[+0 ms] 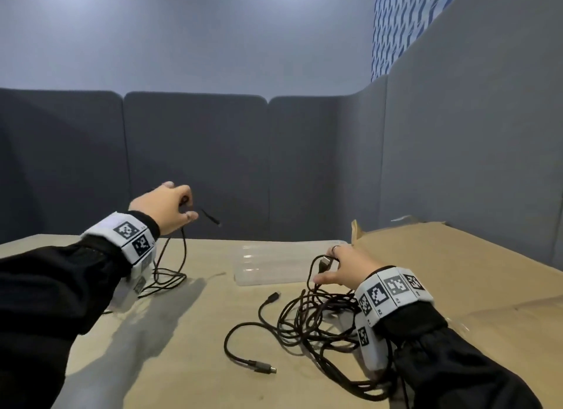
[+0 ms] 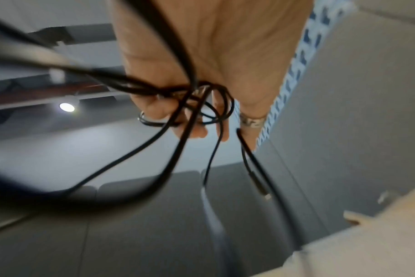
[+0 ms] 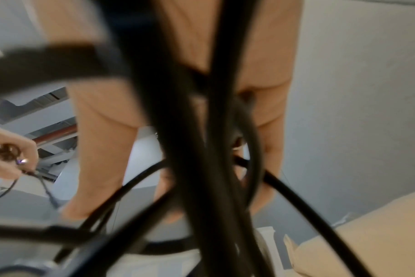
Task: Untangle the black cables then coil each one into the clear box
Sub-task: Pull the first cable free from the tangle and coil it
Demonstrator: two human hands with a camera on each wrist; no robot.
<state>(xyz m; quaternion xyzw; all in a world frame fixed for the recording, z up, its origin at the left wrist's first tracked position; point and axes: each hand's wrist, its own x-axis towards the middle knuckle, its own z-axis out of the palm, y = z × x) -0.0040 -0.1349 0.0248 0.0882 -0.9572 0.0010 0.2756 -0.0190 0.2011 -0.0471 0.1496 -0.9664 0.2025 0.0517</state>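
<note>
- Black cables (image 1: 307,323) lie in a tangled heap near the desk's (image 1: 195,332) front right edge.
- Right hand (image 1: 344,268) rests on the heap, fingers curled round one cable's plug end.
- Left hand (image 1: 166,206), raised over the left side, pinches a thinner black cable (image 1: 170,274) in small loops.
- Clear box (image 1: 274,264) sits at the back, between the hands.

Small codes "R2" and "R3" legible on the right wristband (image 1: 393,290).
</note>
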